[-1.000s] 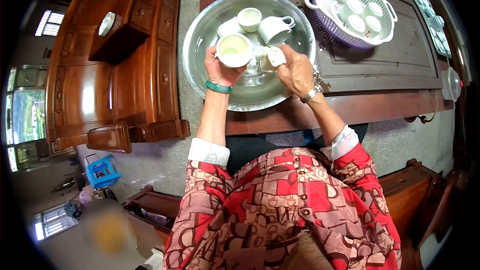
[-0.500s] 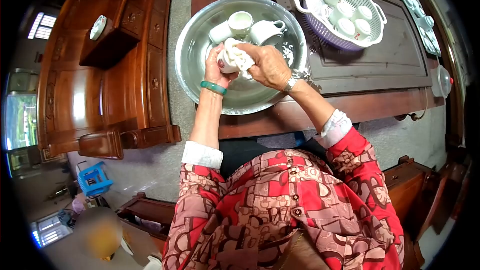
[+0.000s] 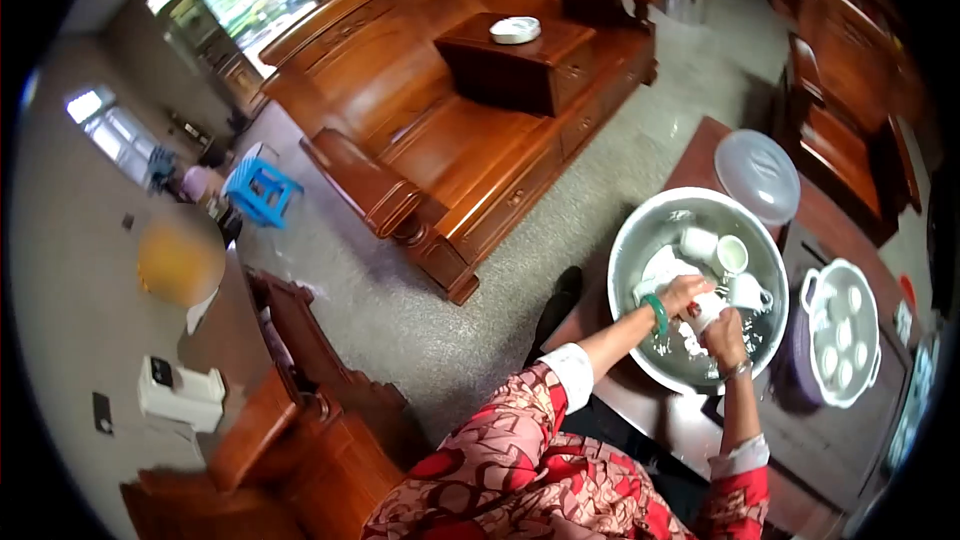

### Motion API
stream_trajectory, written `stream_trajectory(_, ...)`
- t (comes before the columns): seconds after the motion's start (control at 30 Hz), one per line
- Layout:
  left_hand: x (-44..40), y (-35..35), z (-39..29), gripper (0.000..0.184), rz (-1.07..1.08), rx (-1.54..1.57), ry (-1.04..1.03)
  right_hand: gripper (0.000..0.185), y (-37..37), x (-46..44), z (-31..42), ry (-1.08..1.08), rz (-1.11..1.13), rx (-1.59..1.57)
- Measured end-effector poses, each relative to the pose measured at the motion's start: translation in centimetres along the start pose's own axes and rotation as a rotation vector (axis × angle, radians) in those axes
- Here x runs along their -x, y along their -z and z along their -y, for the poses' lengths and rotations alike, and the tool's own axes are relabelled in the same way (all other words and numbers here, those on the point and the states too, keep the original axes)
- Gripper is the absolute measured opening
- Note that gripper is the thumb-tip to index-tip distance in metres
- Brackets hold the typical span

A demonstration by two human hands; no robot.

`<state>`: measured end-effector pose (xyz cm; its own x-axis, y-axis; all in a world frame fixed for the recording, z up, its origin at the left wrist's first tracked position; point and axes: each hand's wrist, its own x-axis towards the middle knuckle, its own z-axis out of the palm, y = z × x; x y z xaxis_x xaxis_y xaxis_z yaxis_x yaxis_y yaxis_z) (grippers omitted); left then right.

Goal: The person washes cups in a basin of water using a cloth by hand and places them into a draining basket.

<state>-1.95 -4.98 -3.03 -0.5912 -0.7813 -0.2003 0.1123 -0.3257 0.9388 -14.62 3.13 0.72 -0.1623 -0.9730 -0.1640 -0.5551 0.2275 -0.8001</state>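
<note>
Over a round metal basin (image 3: 622,270) of water, my left hand (image 3: 684,294), with a green bangle at the wrist, grips a white cup (image 3: 706,310) with a red mark. My right hand (image 3: 726,338) is closed at the cup's other side; the white cloth seen earlier is mostly hidden there. Behind my hands in the basin are a white cup lying on its side (image 3: 698,243), an upright cup (image 3: 732,255) and a cup with a handle (image 3: 746,292).
Right of the basin, a white and purple basket (image 3: 808,340) holds several upturned cups. A clear lid (image 3: 757,177) lies behind the basin on the table. Farther off are a wooden sofa (image 3: 420,130), a blue stool (image 3: 262,192) and a white device (image 3: 180,393).
The view has swung to the left, so basin and hands appear farther right. The cup and cloth, apart at first, have come together between my hands.
</note>
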Motion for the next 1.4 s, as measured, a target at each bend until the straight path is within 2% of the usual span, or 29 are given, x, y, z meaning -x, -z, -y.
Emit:
stream_trajectory(0.03,0.9,-0.4,-0.8,0.031,-0.012,0.088,0.012,0.014,-1.0,0.3,-0.4,0.417,-0.277,0.318)
stream_trajectory(0.07,2.8,-0.7,-2.8,0.038,-0.049,0.099,0.148,0.012,-1.4,1.1,0.0,0.444,-0.397,0.577)
stream_trajectory(0.13,2.1,-0.2,-1.8,0.045,-0.092,0.021,0.242,0.01,-1.0,1.3,1.1,0.333,-0.286,0.705)
stream_trajectory(0.17,1.6,0.1,-1.3,0.049,-0.046,-0.01,0.243,0.009,-0.5,1.0,0.6,0.455,-0.292,0.726)
stream_trajectory(0.2,1.7,0.1,-1.3,0.049,-0.047,-0.008,0.239,0.009,-0.3,0.4,-0.3,0.458,-0.292,0.728)
stream_trajectory(0.27,1.9,0.1,-1.7,0.048,-0.023,-0.008,0.163,0.006,-0.2,-0.8,-1.6,0.082,0.045,0.17)
stream_trajectory(0.3,-0.3,0.1,1.0,0.045,-0.022,0.033,-0.013,0.008,0.4,-0.1,0.9,-0.284,0.141,-0.373)
stream_trajectory(0.33,0.0,0.1,0.5,0.042,-0.03,0.023,-0.089,0.011,0.7,0.4,2.1,-0.356,0.261,-0.635)
stream_trajectory(0.4,0.4,0.3,-0.3,0.042,-0.008,-0.138,-0.165,0.01,0.2,1.0,1.5,-0.42,0.257,-0.874)
stream_trajectory(0.43,-0.5,0.4,0.5,0.043,-0.003,-0.156,-0.356,0.008,0.3,1.3,1.7,-0.4,0.247,-0.891)
stream_trajectory(0.47,-1.3,0.4,1.5,0.043,-0.001,-0.156,-0.355,0.008,0.1,1.3,1.2,-0.401,0.245,-0.892)
stream_trajectory(0.53,-0.4,0.2,0.4,0.047,0.003,-0.105,-0.173,0.01,-0.7,1.0,-0.7,0.204,-0.15,-0.015)
stream_trajectory(0.57,1.6,-0.3,-1.1,0.051,-0.074,-0.035,0.099,0.012,-1.2,0.9,-1.4,0.498,-0.341,0.433)
stream_trajectory(0.6,1.8,-0.1,-1.4,0.051,-0.074,-0.038,0.094,0.012,-1.6,0.7,-1.4,0.503,-0.345,0.432)
stream_trajectory(0.67,2.0,0.0,-1.9,0.053,-0.074,-0.038,0.151,0.015,-1.9,0.3,-1.4,0.351,-0.38,0.589)
stream_trajectory(0.7,2.1,0.0,-2.2,0.048,-0.056,-0.041,0.162,0.013,-1.4,0.4,-1.2,0.417,-0.31,0.453)
stream_trajectory(0.73,2.1,0.0,-2.1,0.048,-0.055,-0.038,0.161,0.013,-0.6,1.1,0.3,0.417,-0.31,0.456)
stream_trajectory(0.77,2.1,-0.2,-2.0,0.044,-0.027,0.044,0.091,0.013,0.2,2.0,2.0,0.137,-0.116,-0.019)
stream_trajectory(0.83,2.2,-0.1,-2.3,0.04,0.007,0.129,0.015,0.015,0.4,3.0,2.9,-0.08,0.068,-0.536)
stream_trajectory(0.87,2.4,0.2,-2.4,0.038,0.098,0.177,-0.04,0.017,0.5,3.5,3.3,-0.218,0.117,-0.768)
stream_trajectory(0.9,2.7,0.4,-2.6,0.037,0.188,0.225,-0.093,0.016,0.2,3.3,2.6,-0.255,0.088,-0.976)
stream_trajectory(0.93,3.0,0.5,-2.8,0.038,0.281,0.273,-0.145,0.016,0.0,2.9,2.1,-0.238,0.087,-1.046)
stream_trajectory(1.0,3.3,0.1,-3.3,0.042,0.254,0.375,-0.161,0.017,-0.4,2.3,1.6,-0.205,0.089,-1.187)
stream_trajectory(1.07,3.7,0.6,-3.6,0.043,0.195,0.283,-0.117,0.013,-0.8,1.5,1.3,0.179,-0.175,-0.35)
stream_trajectory(1.23,2.6,0.1,-2.7,0.046,0.079,0.185,0.076,0.009,-1.6,0.5,-1.1,0.577,-0.563,0.544)
stream_trajectory(1.27,2.3,-0.2,-2.5,0.046,0.078,0.187,0.072,0.009,-1.6,-0.1,-1.8,0.58,-0.562,0.546)
stream_trajectory(1.3,1.9,-0.6,-2.2,0.044,0.045,0.261,-0.037,0.011,-1.5,-0.4,-1.7,0.378,-0.36,0.169)
stream_trajectory(1.33,1.6,-0.1,-1.9,0.041,0.088,0.265,-0.056,0.014,-1.4,-0.5,-1.7,0.164,-0.15,-0.201)
stream_trajectory(1.4,1.8,0.6,-1.9,0.038,0.152,0.377,-0.07,0.015,-1.5,1.0,-0.2,-0.119,-0.001,-0.889)
